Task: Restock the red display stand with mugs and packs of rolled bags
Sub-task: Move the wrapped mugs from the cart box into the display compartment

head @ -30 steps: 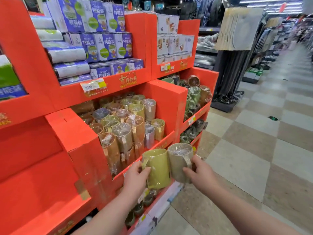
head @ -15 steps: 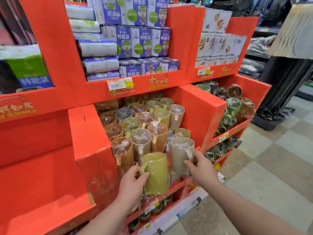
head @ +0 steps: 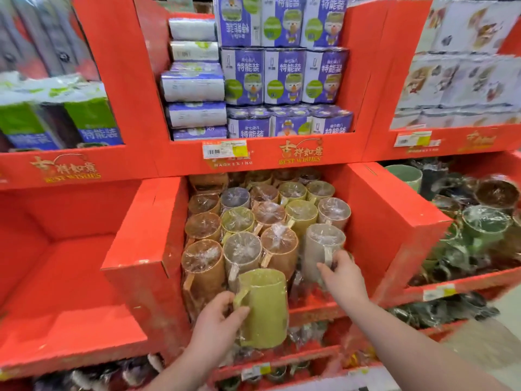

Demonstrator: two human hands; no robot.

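A plastic-wrapped olive-green mug (head: 263, 306) is held upright just in front of the middle compartment of the red cardboard display stand (head: 394, 221), not yet among the others. The left grip (head: 217, 320) is clenched around its handle from the left side, thumb against the wall of the mug. Just beyond and to the right, a plastic-wrapped grey-beige mug (head: 321, 249) stands at the front right corner of that compartment. The right grip (head: 342, 275) grasps it low at the handle, and whether the mug already rests on the shelf floor cannot be told. Behind both, rows of wrapped brown, green and grey mugs (head: 262, 218) fill the compartment nearly to its front edge, so this section looks almost stocked, with these two mugs left to seat. On the shelf above, purple packs of rolled bags (head: 284, 77) are stacked high and appear full. The left lower compartment (head: 70, 277) shows only its red cardboard floor, so it probably awaits filling. To the right, another compartment holds dark green mugs (head: 485, 224), blurred.
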